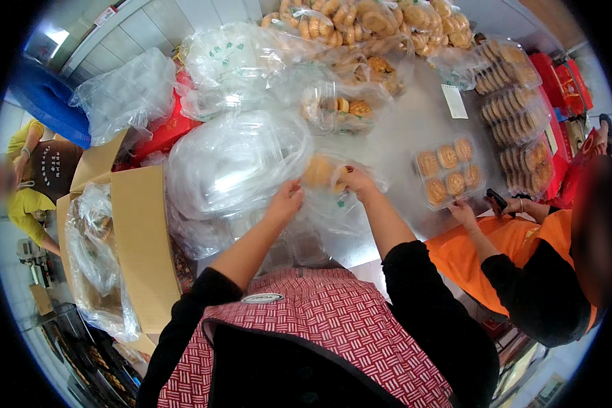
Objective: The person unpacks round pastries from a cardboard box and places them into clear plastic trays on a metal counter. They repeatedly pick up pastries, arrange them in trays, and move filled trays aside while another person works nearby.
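Note:
My right hand (356,181) is at the right side of a clear plastic bag (331,201) on the steel table (398,137), its fingers closed on the bag or the round golden pastry (318,172) in it, blurred. My left hand (287,196) reaches the bag's left edge with fingertips near the plastic; whether it grips is not plain. Left of it lies a stack of clear plastic lids or trays in film (237,158). Just beyond stands a clear bagged box (331,104) holding pastries.
A co-worker in orange at the right touches a clear tray of round mooncakes (456,186). Stacked cookie packs (515,115) stand behind it. An open cardboard box (143,250) is at the left, near another person in yellow. Bagged pastries (372,20) line the back.

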The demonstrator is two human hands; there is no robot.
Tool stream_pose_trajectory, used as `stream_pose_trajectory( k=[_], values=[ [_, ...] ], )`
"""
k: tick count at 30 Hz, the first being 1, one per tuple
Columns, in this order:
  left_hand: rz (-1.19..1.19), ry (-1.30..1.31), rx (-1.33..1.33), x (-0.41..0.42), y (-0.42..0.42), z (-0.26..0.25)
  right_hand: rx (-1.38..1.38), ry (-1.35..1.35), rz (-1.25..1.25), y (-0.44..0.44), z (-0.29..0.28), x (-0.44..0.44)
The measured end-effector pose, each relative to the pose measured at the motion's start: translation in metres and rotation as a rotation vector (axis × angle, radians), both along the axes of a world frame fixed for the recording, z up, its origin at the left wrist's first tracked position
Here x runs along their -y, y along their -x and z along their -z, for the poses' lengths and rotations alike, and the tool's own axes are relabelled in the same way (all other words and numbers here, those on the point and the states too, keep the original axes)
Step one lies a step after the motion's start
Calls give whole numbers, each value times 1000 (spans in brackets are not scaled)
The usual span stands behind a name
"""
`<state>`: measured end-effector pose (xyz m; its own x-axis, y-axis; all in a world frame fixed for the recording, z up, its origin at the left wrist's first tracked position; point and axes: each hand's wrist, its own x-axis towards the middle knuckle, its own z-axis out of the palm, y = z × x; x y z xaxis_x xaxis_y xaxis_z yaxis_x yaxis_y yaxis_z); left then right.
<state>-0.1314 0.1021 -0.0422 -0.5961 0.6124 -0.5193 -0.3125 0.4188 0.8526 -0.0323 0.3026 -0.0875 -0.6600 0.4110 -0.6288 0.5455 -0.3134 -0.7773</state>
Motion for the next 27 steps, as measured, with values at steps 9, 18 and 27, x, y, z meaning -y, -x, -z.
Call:
stream_pose_trajectory(
  k=[9,18,27],
  values=[
    [288,24,-183,4,22,53,170,-350,-355,60,-15,43],
    [61,-60,-440,15,24,0,-224,292,-100,-18,-73,29],
    [-466,-299,-675,22,183,-71,-495,402,-694,-51,-190,57]
  ],
)
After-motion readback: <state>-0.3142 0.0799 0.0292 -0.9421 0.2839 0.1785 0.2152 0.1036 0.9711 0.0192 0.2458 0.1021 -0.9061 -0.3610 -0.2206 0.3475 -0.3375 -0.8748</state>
